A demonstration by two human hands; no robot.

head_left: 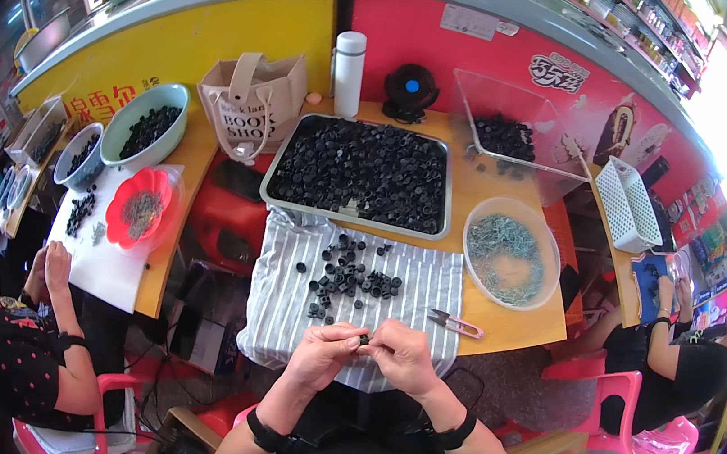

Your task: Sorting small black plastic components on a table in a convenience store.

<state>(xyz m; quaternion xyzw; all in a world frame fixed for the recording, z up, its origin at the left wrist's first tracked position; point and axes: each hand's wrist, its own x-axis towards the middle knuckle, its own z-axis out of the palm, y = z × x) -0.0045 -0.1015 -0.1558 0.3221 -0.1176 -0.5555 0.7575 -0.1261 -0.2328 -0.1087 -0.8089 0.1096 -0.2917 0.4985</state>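
My left hand and my right hand meet at the near edge of a striped cloth. Pinched between their fingertips is a small black round part, mostly covered by the fingers. Just beyond them, a loose pile of black caps lies on the cloth. A metal tray heaped with more of these small black parts stands behind the cloth. To the right are thread snips with pink handles and a round clear tub of thin grey metal pieces.
A white bottle, a canvas bag and a small black fan stand behind the tray. Far right sits a clear bin with black parts. At left are a green basin and a red bowl. People sit on both sides.
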